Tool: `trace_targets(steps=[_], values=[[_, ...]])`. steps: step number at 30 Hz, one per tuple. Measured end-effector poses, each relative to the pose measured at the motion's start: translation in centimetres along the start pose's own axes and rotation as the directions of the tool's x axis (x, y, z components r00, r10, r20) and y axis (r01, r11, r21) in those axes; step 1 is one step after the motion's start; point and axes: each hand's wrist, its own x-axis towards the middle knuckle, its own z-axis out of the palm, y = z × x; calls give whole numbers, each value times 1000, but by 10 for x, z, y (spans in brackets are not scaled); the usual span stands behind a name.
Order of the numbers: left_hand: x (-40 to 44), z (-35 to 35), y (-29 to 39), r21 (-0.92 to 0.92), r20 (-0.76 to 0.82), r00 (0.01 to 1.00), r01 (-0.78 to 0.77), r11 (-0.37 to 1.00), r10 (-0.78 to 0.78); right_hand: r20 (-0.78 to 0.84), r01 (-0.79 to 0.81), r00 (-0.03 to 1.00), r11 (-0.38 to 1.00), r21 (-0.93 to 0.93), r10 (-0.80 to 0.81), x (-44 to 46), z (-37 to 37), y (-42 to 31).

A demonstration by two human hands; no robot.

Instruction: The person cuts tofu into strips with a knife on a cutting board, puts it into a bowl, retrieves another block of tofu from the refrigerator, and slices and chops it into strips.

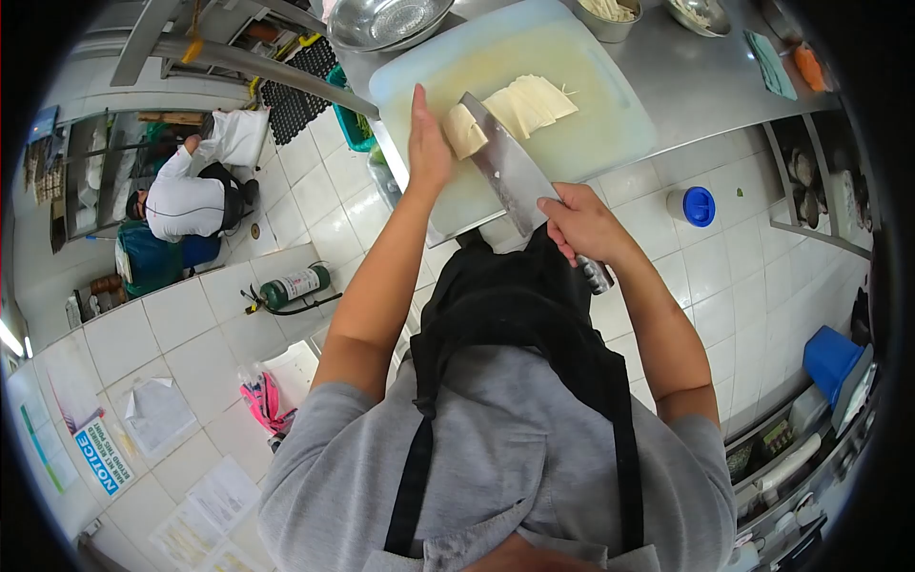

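Note:
My right hand grips the handle of a cleaver, whose broad blade slants up to the left over a cutting board. A cream-coloured food piece sits at the blade's left edge, near its tip; whether it rests on the steel or the board I cannot tell. Right of the blade lies a fanned stack of thin cream slices, their exact kind unclear. My left hand is beside the left piece, fingers stretched out and holding nothing. A small gap shows between hand and piece.
Behind the board stand a metal colander and a bowl of pale strips. A green cloth lies to the right. A fire extinguisher and a blue-lidded tub are lower down. Another person bends at far left.

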Motion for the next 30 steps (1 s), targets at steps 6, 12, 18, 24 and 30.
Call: trace_targets(steps=[6,12,18,24,30], values=[[-31,-12,5,235,117,992,-82,969,56,47,-20,999,1000,11,19,4,6,7],[-44,0,13,428,150,988,-97,899,36,-66,-15,998,997,-73,10,-15,1,-11],[-44,-1,12,430,151,987,-110,896,48,-206,94,972,992,-83,-109,-54,-23,-38],[-47,-9,26,370,-42,979,-169,914,198,-331,114,935,992,-49,-124,-76,-35,-28],[-24,-3,49,446,97,964,-264,855,248,-337,114,936,993,15,-103,-78,-32,-4]])
